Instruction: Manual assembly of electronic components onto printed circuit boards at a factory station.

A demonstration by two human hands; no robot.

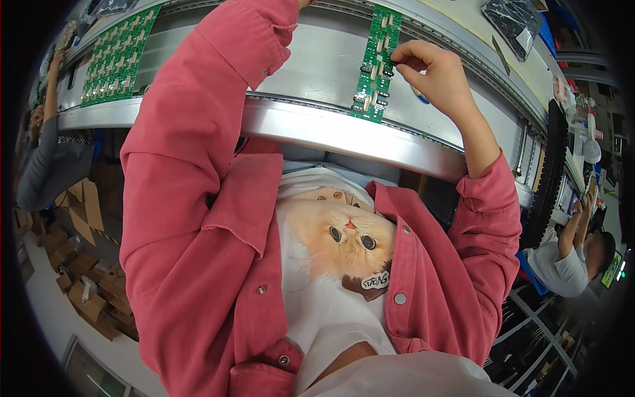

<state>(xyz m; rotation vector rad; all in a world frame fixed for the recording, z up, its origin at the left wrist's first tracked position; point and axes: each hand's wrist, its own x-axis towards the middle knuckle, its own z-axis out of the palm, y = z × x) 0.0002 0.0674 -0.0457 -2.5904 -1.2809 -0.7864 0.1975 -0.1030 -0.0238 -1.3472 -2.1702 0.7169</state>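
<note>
A narrow green circuit board (374, 83) lies across the metal conveyor rails in front of me. It carries pale connectors down its middle and several small black parts near its lower end. My right hand (436, 71) is at the board's right edge, thumb and forefinger pinched together on a small black component (395, 63), partly hidden by the fingertips. My left arm reaches forward to the top edge of the picture. Only a sliver of my left hand (305, 3) shows there, its fingers out of view.
A wider panel of green circuit boards (120, 56) sits on the conveyor at left. The metal front rail (311, 126) runs before me. A black bag (512, 23) lies beyond the line at right. Other people work at both sides; cardboard boxes (92, 298) are piled at lower left.
</note>
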